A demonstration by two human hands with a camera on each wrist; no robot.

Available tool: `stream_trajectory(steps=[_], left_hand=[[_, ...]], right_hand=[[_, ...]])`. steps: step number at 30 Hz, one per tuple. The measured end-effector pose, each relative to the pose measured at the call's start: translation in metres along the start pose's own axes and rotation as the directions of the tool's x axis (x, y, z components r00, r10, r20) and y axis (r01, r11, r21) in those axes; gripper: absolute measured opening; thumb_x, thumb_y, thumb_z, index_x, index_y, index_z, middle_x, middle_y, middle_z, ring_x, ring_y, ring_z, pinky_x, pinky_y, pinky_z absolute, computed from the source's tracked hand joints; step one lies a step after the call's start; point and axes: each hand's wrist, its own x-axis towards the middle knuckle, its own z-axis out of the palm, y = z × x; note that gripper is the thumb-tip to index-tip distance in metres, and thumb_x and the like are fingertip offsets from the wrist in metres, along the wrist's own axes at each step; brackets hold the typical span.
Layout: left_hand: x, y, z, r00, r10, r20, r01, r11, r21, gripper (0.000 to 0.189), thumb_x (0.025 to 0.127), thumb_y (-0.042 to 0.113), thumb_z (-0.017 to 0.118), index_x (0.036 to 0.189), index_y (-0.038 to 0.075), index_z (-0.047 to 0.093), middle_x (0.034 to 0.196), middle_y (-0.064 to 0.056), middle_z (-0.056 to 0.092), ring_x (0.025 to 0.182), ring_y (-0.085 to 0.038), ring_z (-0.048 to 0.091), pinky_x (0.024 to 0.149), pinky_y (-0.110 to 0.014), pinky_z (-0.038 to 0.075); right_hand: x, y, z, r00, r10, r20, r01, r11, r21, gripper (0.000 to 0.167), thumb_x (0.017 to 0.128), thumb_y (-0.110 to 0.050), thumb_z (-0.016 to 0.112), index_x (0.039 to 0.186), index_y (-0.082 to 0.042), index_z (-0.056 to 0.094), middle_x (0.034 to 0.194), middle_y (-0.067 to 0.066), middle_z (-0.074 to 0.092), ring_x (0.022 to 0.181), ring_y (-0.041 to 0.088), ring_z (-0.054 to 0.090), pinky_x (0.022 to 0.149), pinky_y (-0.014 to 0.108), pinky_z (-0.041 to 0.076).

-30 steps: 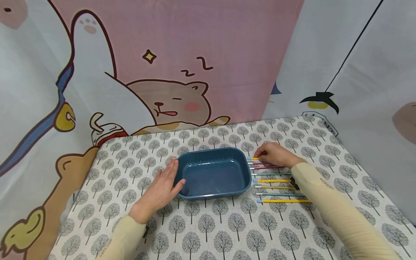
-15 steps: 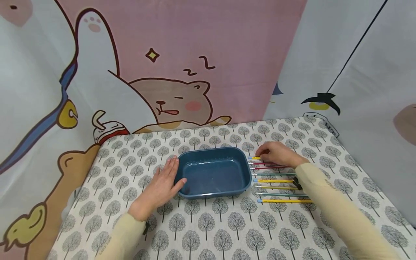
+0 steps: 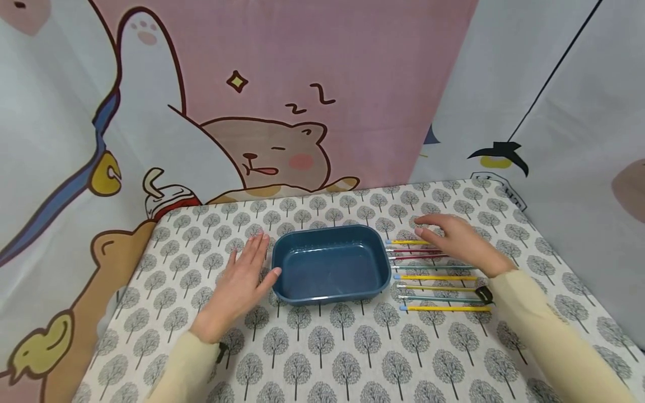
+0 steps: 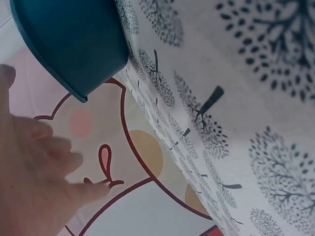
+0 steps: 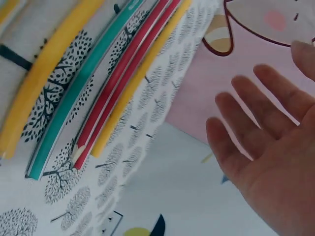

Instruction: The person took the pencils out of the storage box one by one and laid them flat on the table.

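Observation:
A dark blue rectangular tub (image 3: 330, 299) sits in the middle of the tabletop. My left hand (image 3: 237, 288) is just left of it, fingers straight and a small gap from its wall; in the left wrist view the hand (image 4: 44, 167) shows below the tub's side (image 4: 74, 44). To the tub's right, several pencils lie in a row, among them a yellow pencil (image 3: 443, 308) nearest me and a green pencil (image 5: 74, 93). Above the far end of that row hovers my right hand (image 3: 461, 240), its fingers loosely spread and holding nothing, as the right wrist view confirms.
A white cloth with a tree print (image 3: 322, 358) covers the table. Cartoon-printed curtains (image 3: 383, 84) stand along its back and sides. Black straps show at both wrists.
My right hand has let go of the farthest yellow pencil and moved up and right, its fingers opening. The left hand has drawn away from the tub's left rim.

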Motion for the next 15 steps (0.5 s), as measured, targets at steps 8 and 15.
stream_trajectory(steps=[8, 15], left_hand=[[-0.010, 0.002, -0.005, 0.994, -0.021, -0.109, 0.030, 0.997, 0.075, 0.084, 0.106, 0.058, 0.043, 0.165, 0.004, 0.020, 0.172, -0.016, 0.011, 0.158, -0.038, 0.009, 0.123, -0.068, 0.005], [-0.018, 0.002, -0.006, 0.991, -0.035, -0.126, 0.050, 0.992, 0.115, 0.085, 0.104, 0.061, 0.044, 0.165, 0.007, 0.021, 0.172, -0.016, 0.011, 0.157, -0.040, 0.010, 0.121, -0.071, 0.004]], right_hand=[[-0.027, -0.019, 0.000, 0.996, -0.010, -0.094, 0.008, 1.000, -0.029, 0.054, 0.107, -0.039, 0.058, 0.151, -0.008, 0.053, 0.159, 0.020, 0.044, 0.146, 0.046, 0.038, 0.114, 0.069, 0.032], [-0.043, -0.034, 0.011, 0.986, -0.073, -0.149, 0.065, 0.996, -0.059, 0.058, 0.107, -0.036, 0.058, 0.157, -0.009, 0.045, 0.163, 0.018, 0.039, 0.147, 0.047, 0.036, 0.112, 0.072, 0.031]])
